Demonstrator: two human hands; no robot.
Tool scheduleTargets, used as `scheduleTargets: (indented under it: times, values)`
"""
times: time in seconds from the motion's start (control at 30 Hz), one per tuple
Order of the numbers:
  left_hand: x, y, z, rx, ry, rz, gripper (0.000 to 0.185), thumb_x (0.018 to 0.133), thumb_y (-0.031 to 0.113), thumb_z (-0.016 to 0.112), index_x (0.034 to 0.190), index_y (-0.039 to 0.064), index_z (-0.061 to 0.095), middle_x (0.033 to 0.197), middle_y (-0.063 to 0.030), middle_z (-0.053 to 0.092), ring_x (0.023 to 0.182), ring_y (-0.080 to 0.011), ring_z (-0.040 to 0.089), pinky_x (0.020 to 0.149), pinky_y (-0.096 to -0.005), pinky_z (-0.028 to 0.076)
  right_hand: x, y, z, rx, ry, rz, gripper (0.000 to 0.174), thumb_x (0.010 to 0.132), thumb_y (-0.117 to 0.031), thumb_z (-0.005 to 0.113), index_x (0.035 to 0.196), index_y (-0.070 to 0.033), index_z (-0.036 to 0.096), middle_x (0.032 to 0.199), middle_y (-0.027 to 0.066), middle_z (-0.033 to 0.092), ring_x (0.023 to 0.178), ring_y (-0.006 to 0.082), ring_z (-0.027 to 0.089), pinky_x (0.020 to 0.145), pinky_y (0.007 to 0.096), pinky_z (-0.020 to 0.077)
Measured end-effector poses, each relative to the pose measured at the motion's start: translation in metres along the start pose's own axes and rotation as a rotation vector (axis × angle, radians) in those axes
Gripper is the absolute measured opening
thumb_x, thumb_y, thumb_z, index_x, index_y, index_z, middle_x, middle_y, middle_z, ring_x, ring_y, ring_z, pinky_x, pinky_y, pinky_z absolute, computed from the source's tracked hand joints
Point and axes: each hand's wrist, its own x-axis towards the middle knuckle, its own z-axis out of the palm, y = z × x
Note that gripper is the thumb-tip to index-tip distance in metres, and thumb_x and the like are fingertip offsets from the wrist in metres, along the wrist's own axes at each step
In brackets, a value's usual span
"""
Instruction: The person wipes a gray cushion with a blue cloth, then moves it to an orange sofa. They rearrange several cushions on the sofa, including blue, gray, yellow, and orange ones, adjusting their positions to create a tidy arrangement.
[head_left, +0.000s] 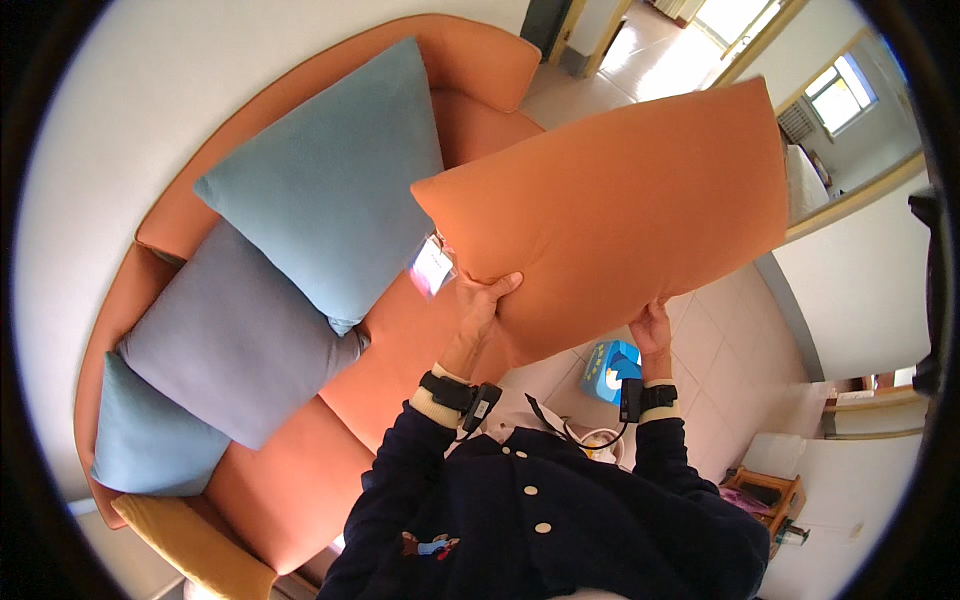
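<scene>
Both of my hands hold up an orange cushion (615, 202) in front of me. My left hand (480, 304) grips its near left corner, with the thumb lying on top of the fabric. My right hand (652, 328) clasps the near edge farther right; its fingers are partly hidden beneath the cushion. A tag in a clear plastic sleeve (432, 267) hangs from the cushion's left side. To the left, an orange sofa (285, 495) bears a large teal cushion (337, 172), a grey cushion (244, 337) and a smaller teal cushion (154, 435), all leaning against its back.
A mustard-yellow cushion (191, 547) lies at the sofa's near end. On the tiled floor (712, 330), a blue printed package (604, 367) stands below my right hand. A small wooden stand (772, 487) is at the lower right. Beyond the raised cushion is a framed mirror or window opening (855, 127).
</scene>
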Motion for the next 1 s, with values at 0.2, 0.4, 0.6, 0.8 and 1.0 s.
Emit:
scheduleTargets:
  times: [0.2, 0.4, 0.6, 0.8, 1.0]
  values:
    - [-0.043, 0.005, 0.027, 0.337, -0.065, 0.158, 0.049, 0.072, -0.005, 0.069, 0.116, 0.0, 0.048, 0.111, -0.0097, 0.057, 0.102, -0.022, 0.056, 0.091, -0.0357, 0.044, -0.006, 0.019, -0.012, -0.27, 0.031, -0.025, 0.038, 0.088, -0.018, 0.059, 0.123, -0.009, 0.05, 0.121, 0.0071, 0.057, 0.112, 0.0224, 0.053, 0.095, 0.0411, 0.0435]
    - [-0.097, -0.016, 0.042, 1.043, -0.363, 0.842, 0.04, 0.061, -0.005, 0.063, 0.099, 0.01, 0.066, 0.106, -0.0126, 0.058, 0.092, -0.031, 0.053, 0.086, -0.0441, 0.04, -0.041, 0.017, 0.003, -0.333, 0.118, 0.064, 0.037, 0.088, -0.018, 0.059, 0.122, -0.008, 0.051, 0.121, 0.0066, 0.057, 0.112, 0.0218, 0.052, 0.094, 0.0401, 0.0433]
    - [-0.123, -0.007, 0.05, 1.13, -0.559, 1.17, 0.041, 0.06, 0.006, 0.071, 0.098, 0.018, 0.068, 0.111, -0.0098, 0.056, 0.093, -0.0257, 0.053, 0.078, -0.039, 0.043, -0.062, 0.003, -0.007, -0.338, 0.141, 0.134, 0.035, 0.088, -0.019, 0.059, 0.121, -0.007, 0.053, 0.121, 0.006, 0.057, 0.111, 0.0212, 0.052, 0.094, 0.039, 0.0431]
    - [-0.133, -0.004, 0.046, 1.21, -0.733, 1.25, 0.042, 0.069, 0.013, 0.066, 0.107, 0.03, 0.063, 0.113, -0.0078, 0.056, 0.101, -0.0194, 0.053, 0.082, -0.0356, 0.043, -0.07, 0.002, -0.009, -0.373, 0.166, 0.163, 0.034, 0.088, -0.02, 0.059, 0.12, -0.006, 0.054, 0.121, 0.0055, 0.057, 0.111, 0.0206, 0.051, 0.094, 0.0379, 0.0429]
    - [-0.133, -0.004, 0.045, 1.131, -0.684, 1.134, 0.047, 0.067, 0.014, 0.077, 0.11, 0.025, 0.059, 0.109, -0.0092, 0.053, 0.096, -0.0248, 0.053, 0.078, -0.0428, 0.046, -0.08, -0.003, -0.011, -0.402, 0.189, 0.194, 0.034, 0.088, -0.02, 0.059, 0.118, -0.006, 0.055, 0.121, 0.005, 0.056, 0.111, 0.02, 0.051, 0.093, 0.0369, 0.0427]
